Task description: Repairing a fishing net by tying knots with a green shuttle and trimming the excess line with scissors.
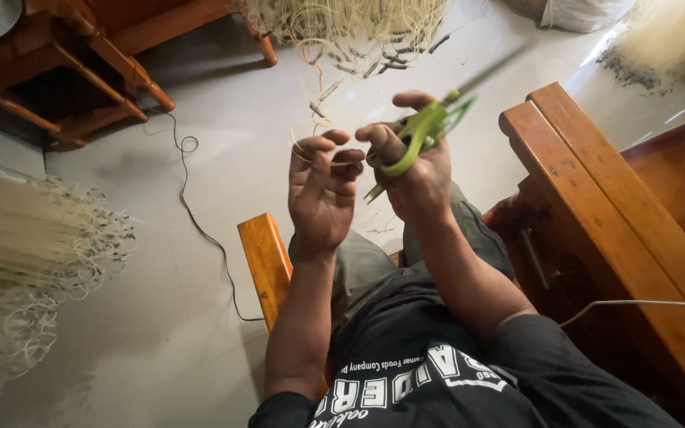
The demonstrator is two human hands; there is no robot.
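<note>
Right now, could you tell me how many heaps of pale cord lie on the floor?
3: one heap at the left edge, one top centre, one top right; more may lie out of view.

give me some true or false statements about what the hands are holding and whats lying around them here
1. The right hand holds a pair of green-handled scissors. True.
2. The left hand grips a hammer. False: it pinches a thin pale strand looped at its fingertips.
3. A bundle of pale fibres lies on the floor at the left. True.
4. A dark cord runs across the floor. True.
5. The wooden furniture at the right is painted blue. False: it is reddish-brown wood.
</note>
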